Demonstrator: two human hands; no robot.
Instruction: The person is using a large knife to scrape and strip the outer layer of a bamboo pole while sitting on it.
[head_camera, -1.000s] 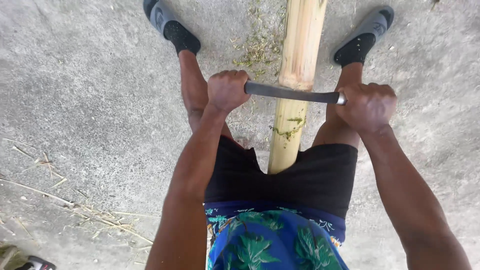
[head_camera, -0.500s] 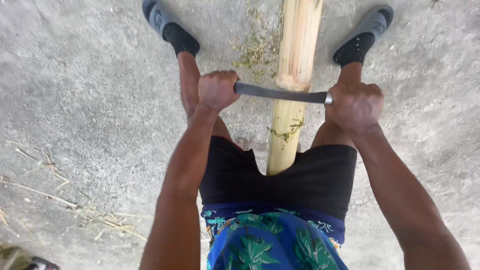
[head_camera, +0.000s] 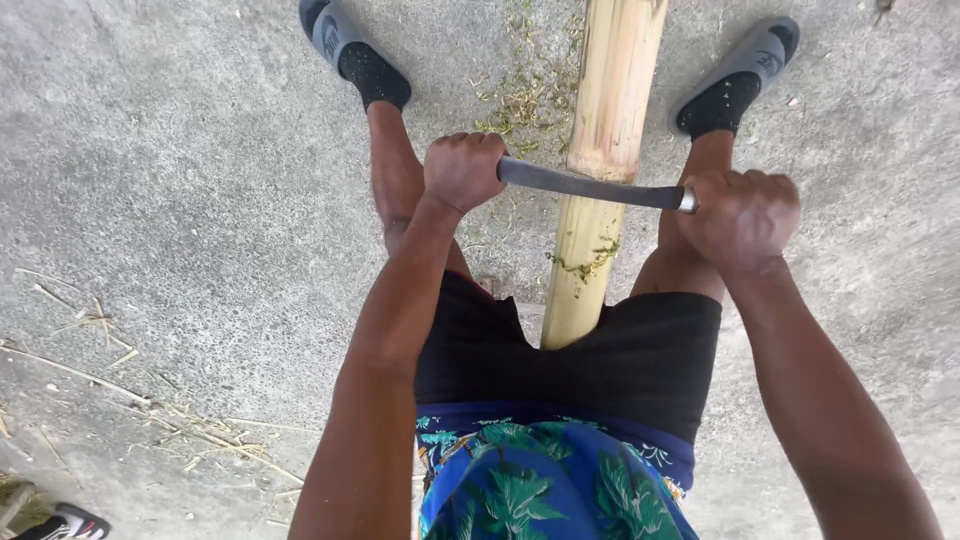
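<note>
A thick yellow bamboo pole (head_camera: 605, 150) runs from the top of the view down between my legs. A dark metal blade (head_camera: 590, 186) lies across the pole. My left hand (head_camera: 462, 168) grips the blade's left end. My right hand (head_camera: 738, 215) grips the handle at its right end. Green-yellow scrapings cling to the pole just below the blade.
I stand astride the pole on grey concrete (head_camera: 180, 200), in grey slides with black socks (head_camera: 350, 50) (head_camera: 735, 75). Shavings lie by the pole at the top (head_camera: 520, 95). Dry straw strips (head_camera: 120, 400) are scattered at lower left, next to another shoe (head_camera: 65, 522).
Both hands and the blade have moved up along the pole, away from my body. The scrapings stay below the blade.
</note>
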